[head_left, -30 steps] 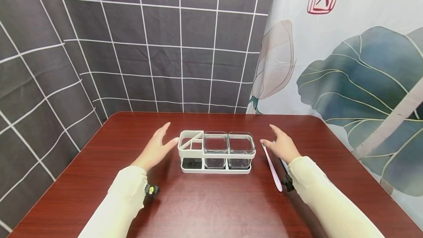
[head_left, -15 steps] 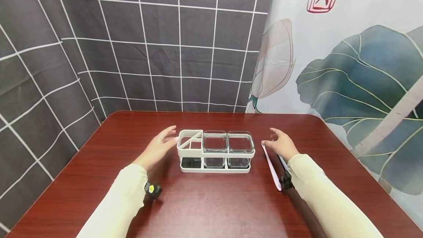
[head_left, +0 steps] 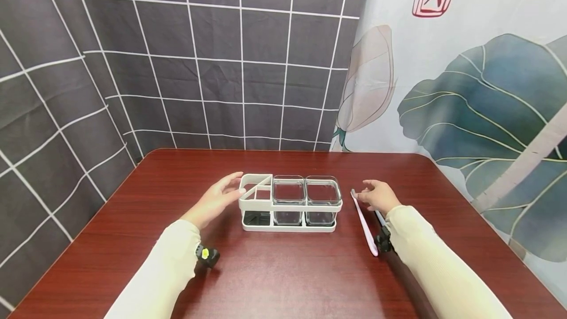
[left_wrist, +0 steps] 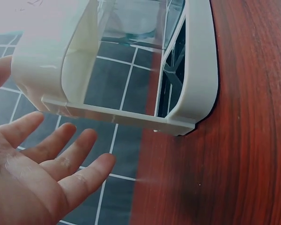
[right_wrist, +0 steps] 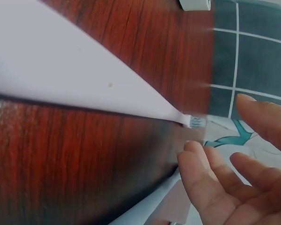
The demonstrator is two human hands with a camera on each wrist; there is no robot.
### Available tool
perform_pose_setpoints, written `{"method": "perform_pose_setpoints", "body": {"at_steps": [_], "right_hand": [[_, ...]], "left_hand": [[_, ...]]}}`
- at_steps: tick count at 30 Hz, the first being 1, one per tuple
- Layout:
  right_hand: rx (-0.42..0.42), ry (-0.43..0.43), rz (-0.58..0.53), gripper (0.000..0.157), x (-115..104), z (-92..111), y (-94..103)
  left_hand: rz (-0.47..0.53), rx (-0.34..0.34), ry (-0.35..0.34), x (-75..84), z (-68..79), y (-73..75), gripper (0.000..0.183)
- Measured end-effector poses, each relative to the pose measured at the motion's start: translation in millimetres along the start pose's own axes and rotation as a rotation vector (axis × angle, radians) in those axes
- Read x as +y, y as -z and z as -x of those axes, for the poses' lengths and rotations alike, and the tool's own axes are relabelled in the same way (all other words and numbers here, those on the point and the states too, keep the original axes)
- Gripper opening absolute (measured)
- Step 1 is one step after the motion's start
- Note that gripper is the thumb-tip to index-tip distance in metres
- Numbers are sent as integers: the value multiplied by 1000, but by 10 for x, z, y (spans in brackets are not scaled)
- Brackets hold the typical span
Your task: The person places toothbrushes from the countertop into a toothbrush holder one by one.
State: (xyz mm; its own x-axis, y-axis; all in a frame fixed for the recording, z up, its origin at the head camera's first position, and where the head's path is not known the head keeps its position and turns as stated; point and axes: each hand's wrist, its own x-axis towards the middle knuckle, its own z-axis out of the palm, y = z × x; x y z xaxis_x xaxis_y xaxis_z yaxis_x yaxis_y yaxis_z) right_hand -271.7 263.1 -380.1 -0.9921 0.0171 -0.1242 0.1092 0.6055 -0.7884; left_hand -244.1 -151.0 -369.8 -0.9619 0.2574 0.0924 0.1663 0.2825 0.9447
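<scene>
A white toothbrush holder [head_left: 290,208] with two clear square cups [head_left: 289,191] stands mid-table. Beside its left end is my left hand [head_left: 214,201], thumb at the rim and fingers loosely bent; whether it touches is hard to tell. In the left wrist view those fingers [left_wrist: 77,154] spread below the holder's white band [left_wrist: 42,65]. My right hand [head_left: 378,197] hovers over the heads of two toothbrushes, holding neither. The pale pink toothbrush [head_left: 365,225] lies with its bristles [right_wrist: 196,122] near the bent fingers [right_wrist: 201,178]. A bluish toothbrush [head_left: 379,218] is mostly hidden under my right hand and wrist.
The dark red wooden table [head_left: 283,274] carries all of this. Behind it hangs a grey tile-patterned curtain [head_left: 221,82], and a white leaf-print curtain [head_left: 465,127] is at the right. A dark wrist camera [head_left: 209,256] sits at my left cuff.
My left hand has moved right, its thumb now over the holder's left rim. My right hand has lowered slightly, and its fingers have bent more over the toothbrush heads. The holder has not moved.
</scene>
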Motion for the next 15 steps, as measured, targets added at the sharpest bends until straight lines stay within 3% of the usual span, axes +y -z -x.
{"method": "perform_pose_setpoints", "body": {"at_steps": [9, 15], "right_hand": [[-54, -62, -49, 62, -3, 14, 3], [-101, -70, -60, 60, 27, 0, 8]], "left_hand": [[-4, -18, -14, -35, -10, -5, 59], [48, -25, 3, -50, -12, -14, 59]]}}
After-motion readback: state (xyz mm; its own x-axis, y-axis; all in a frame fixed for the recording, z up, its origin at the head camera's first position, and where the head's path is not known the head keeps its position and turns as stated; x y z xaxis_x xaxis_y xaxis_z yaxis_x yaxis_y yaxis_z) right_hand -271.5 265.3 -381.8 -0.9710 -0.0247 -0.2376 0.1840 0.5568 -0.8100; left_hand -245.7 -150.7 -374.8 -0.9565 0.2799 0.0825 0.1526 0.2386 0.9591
